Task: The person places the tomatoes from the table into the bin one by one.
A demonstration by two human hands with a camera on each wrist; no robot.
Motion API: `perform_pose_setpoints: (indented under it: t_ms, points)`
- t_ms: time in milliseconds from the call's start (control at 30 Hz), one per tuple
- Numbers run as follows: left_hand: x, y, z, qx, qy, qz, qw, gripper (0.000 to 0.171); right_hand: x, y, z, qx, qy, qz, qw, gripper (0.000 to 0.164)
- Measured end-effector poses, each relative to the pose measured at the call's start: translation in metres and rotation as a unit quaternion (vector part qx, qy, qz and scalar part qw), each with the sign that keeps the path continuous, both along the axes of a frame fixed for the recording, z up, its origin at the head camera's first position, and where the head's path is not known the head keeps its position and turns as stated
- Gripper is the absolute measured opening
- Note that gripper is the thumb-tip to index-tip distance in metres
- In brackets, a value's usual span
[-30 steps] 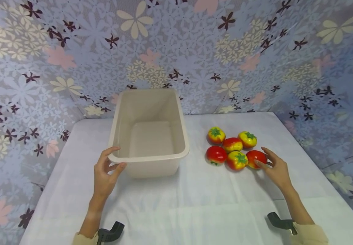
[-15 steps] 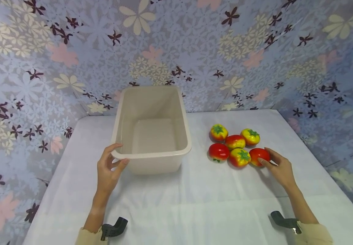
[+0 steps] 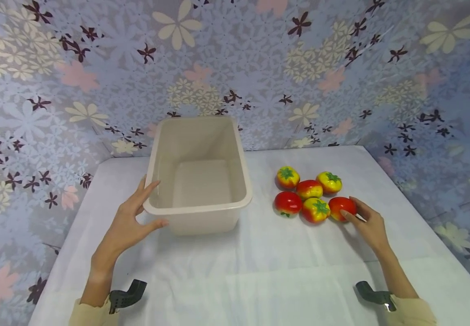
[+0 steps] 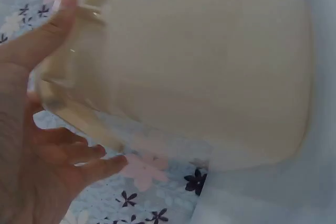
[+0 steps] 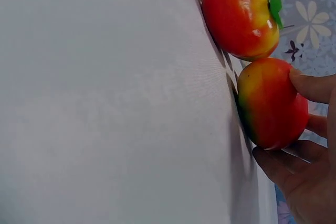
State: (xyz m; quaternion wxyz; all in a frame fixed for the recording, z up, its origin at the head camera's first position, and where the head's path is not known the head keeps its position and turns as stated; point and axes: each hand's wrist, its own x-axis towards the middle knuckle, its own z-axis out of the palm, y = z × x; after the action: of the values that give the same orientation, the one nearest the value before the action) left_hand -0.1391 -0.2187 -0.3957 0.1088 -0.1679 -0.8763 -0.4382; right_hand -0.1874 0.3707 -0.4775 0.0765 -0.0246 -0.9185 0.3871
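Note:
In the head view a beige plastic bin (image 3: 197,211) stands left of centre. My left hand (image 3: 126,224) is at its near left corner, thumb and fingers spread wide, fingertips over the left rim and thumb at the front. The left wrist view has the same hand (image 4: 50,124) around the bin's corner (image 4: 205,66), its fingers stretched out. On the right, my right hand (image 3: 367,224) holds a red toy tomato (image 3: 342,208) from its right side. Seen from the right wrist, thumb and fingers curl round this tomato (image 5: 273,103), close to the white cloth.
Several other red and yellow toy tomatoes (image 3: 310,189) sit clustered left of the held one. White cloth (image 3: 239,271) covers the table. Flowered fabric (image 3: 259,68) rises behind and along the sides, close behind the bin.
My left hand has loosened from the bin's corner, spreading its fingers and shifting left with its wrist. The right hand's fingers have closed round the red tomato, which has shifted and turned slightly.

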Motion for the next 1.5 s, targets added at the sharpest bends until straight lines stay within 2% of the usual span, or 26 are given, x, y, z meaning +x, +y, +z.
perform_pose_setpoints:
  t_ms: [100,200,300,367,500,667,767,933,1100,1300,1500]
  points:
    - [-0.003,0.0,-0.001,0.014,0.007,-0.006,0.9999,0.09,0.0,-0.001,0.0,-0.006,0.002,-0.004,1.0,0.063]
    - [-0.004,0.003,-0.004,0.088,0.018,-0.012,0.9959,0.086,-0.001,-0.003,-0.002,-0.016,0.001,-0.006,1.0,0.064]
    - [-0.005,0.006,-0.006,0.165,0.024,-0.03,0.9855,0.082,-0.002,-0.004,-0.003,-0.016,-0.003,-0.013,1.0,0.066]
    - [-0.007,0.007,-0.006,0.187,0.025,-0.036,0.9813,0.079,-0.002,-0.004,-0.004,-0.009,-0.009,-0.025,1.0,0.066]
    - [-0.011,0.009,-0.006,0.198,0.018,-0.039,0.9794,0.074,0.002,-0.002,-0.004,-0.01,-0.018,-0.039,0.999,0.065]
    - [-0.012,0.01,-0.005,0.215,0.009,-0.039,0.9759,0.067,0.002,-0.001,-0.003,-0.033,-0.017,-0.035,0.999,0.065]
    - [-0.011,0.011,-0.005,0.213,0.008,-0.03,0.9766,0.066,0.001,-0.001,0.001,-0.024,-0.014,-0.035,0.999,0.064]
    - [-0.012,0.012,-0.007,0.224,0.016,-0.034,0.9739,0.066,0.002,0.0,0.01,-0.012,0.016,-0.033,0.999,0.062]
    - [-0.014,0.014,-0.01,0.246,0.021,-0.044,0.968,0.065,0.001,-0.006,0.023,-0.047,0.053,-0.026,0.997,0.058]
    - [-0.016,0.018,-0.015,0.276,0.025,-0.061,0.9588,0.064,-0.002,-0.019,0.036,-0.07,0.074,-0.014,0.995,0.056]
    - [-0.014,0.022,-0.017,0.259,0.022,-0.046,0.9646,0.064,-0.012,-0.037,0.049,-0.106,0.096,0.028,0.989,0.053]
